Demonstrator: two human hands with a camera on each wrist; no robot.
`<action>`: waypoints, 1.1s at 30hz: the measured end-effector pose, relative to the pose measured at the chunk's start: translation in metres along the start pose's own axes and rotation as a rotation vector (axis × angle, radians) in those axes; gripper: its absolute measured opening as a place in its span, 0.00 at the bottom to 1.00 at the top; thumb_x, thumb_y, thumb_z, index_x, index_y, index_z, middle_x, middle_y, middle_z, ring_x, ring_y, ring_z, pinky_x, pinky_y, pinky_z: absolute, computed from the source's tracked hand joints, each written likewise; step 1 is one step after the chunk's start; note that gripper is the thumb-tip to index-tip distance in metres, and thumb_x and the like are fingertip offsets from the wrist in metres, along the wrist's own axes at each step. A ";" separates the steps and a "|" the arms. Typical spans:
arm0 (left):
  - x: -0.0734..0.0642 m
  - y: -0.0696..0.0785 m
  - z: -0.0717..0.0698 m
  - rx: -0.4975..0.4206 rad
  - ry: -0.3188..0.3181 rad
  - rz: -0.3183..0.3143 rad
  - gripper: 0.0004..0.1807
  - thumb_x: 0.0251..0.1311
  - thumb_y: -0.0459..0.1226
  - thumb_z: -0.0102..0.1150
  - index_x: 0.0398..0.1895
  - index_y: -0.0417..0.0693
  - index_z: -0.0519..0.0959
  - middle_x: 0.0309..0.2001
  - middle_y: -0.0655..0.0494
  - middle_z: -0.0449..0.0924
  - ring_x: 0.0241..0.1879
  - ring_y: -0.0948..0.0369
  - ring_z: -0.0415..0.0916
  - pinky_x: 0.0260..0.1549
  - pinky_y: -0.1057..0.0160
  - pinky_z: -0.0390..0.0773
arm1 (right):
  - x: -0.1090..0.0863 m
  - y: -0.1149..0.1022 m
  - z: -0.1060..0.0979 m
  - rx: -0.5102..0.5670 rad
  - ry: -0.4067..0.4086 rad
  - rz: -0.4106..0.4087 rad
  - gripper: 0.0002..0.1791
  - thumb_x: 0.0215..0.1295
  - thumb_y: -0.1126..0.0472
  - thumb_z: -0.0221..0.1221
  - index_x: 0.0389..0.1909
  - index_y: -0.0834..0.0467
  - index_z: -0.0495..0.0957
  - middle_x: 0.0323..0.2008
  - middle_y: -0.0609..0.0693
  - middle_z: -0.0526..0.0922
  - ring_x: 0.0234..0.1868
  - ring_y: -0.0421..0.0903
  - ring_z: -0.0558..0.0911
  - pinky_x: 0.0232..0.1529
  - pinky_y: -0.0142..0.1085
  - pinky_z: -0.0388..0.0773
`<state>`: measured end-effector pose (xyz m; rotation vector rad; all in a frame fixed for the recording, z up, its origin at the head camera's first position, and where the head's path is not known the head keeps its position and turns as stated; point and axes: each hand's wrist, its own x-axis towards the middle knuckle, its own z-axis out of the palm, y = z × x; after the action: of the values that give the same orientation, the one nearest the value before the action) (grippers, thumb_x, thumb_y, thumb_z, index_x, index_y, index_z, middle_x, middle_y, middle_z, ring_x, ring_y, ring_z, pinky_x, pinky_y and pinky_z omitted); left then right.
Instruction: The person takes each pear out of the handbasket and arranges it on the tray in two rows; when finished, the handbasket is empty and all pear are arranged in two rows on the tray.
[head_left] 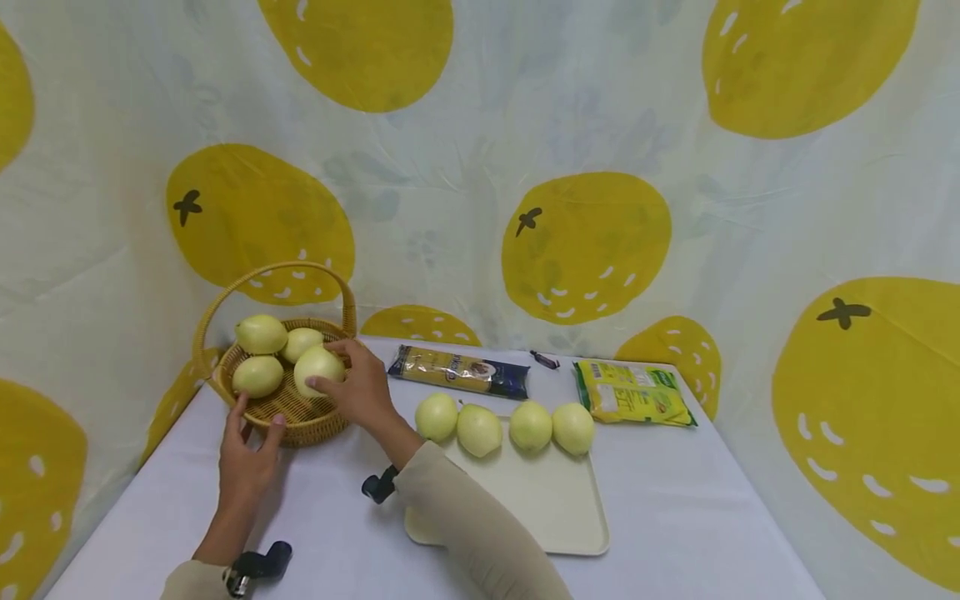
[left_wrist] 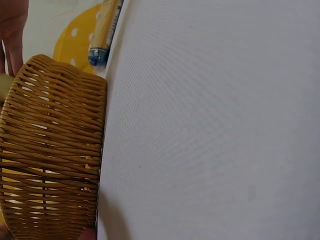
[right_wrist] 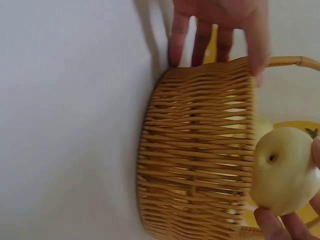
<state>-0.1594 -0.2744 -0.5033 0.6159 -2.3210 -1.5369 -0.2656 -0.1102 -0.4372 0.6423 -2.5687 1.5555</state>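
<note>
In the head view a wicker basket with an arched handle stands at the left, and three pale yellow-green pears lie in it. My right hand grips another pear over the basket's right side; the right wrist view shows this pear between fingers and thumb near the rim. My left hand is at the near left side of the basket. Seen from the right wrist, the left hand has its fingers extended against the wicker wall, with the thumb by the rim.
A cream tray holds several pears along its far edge, partly behind my right forearm. Behind it lie a long pasta packet, a small dark wrapped item and a yellow-green packet. A fruit-patterned curtain hangs behind the table.
</note>
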 end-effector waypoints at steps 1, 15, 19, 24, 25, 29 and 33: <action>0.000 0.000 0.000 -0.001 0.000 -0.001 0.45 0.80 0.56 0.49 0.89 0.66 0.37 0.89 0.48 0.32 0.85 0.35 0.43 0.73 0.29 0.66 | -0.003 -0.001 -0.004 0.024 0.010 -0.002 0.31 0.61 0.46 0.77 0.65 0.42 0.80 0.60 0.40 0.84 0.55 0.37 0.82 0.45 0.26 0.81; -0.004 -0.002 0.000 -0.009 -0.001 -0.040 0.45 0.80 0.58 0.48 0.89 0.69 0.36 0.89 0.49 0.31 0.86 0.37 0.41 0.73 0.30 0.66 | -0.073 0.000 -0.081 0.176 0.044 0.006 0.31 0.60 0.53 0.79 0.64 0.44 0.81 0.63 0.38 0.82 0.61 0.43 0.82 0.54 0.32 0.87; -0.005 -0.001 0.000 -0.017 -0.007 -0.042 0.45 0.80 0.58 0.48 0.89 0.69 0.36 0.89 0.50 0.31 0.86 0.38 0.41 0.74 0.30 0.65 | -0.096 0.011 -0.101 0.168 0.049 0.047 0.31 0.58 0.53 0.80 0.64 0.44 0.82 0.65 0.40 0.82 0.61 0.48 0.83 0.54 0.35 0.88; -0.004 -0.001 0.000 -0.020 -0.009 -0.053 0.45 0.79 0.58 0.48 0.89 0.71 0.36 0.89 0.51 0.30 0.86 0.39 0.41 0.75 0.31 0.64 | -0.123 0.027 -0.120 0.105 0.036 0.116 0.30 0.57 0.52 0.80 0.61 0.43 0.82 0.63 0.41 0.83 0.60 0.48 0.84 0.55 0.39 0.89; -0.004 0.000 0.000 -0.018 -0.009 -0.054 0.45 0.80 0.58 0.48 0.89 0.70 0.36 0.89 0.51 0.31 0.86 0.39 0.41 0.75 0.31 0.64 | -0.127 0.030 -0.123 0.088 0.030 0.129 0.30 0.57 0.52 0.80 0.61 0.43 0.82 0.63 0.41 0.83 0.60 0.47 0.84 0.55 0.40 0.89; -0.002 0.000 -0.001 -0.018 -0.007 -0.055 0.45 0.79 0.58 0.48 0.89 0.70 0.36 0.89 0.51 0.31 0.86 0.38 0.41 0.76 0.31 0.63 | -0.141 0.042 -0.131 0.053 0.006 0.158 0.29 0.56 0.53 0.80 0.59 0.46 0.83 0.60 0.46 0.84 0.58 0.49 0.84 0.54 0.39 0.89; -0.001 0.001 0.000 -0.022 -0.004 -0.046 0.45 0.79 0.58 0.48 0.89 0.70 0.36 0.89 0.52 0.31 0.86 0.39 0.41 0.76 0.31 0.62 | -0.149 0.053 -0.135 0.019 -0.022 0.162 0.29 0.56 0.54 0.81 0.58 0.50 0.83 0.59 0.51 0.84 0.57 0.51 0.85 0.52 0.36 0.89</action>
<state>-0.1590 -0.2741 -0.5021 0.6663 -2.3051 -1.5832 -0.1707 0.0736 -0.4562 0.4653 -2.6855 1.6288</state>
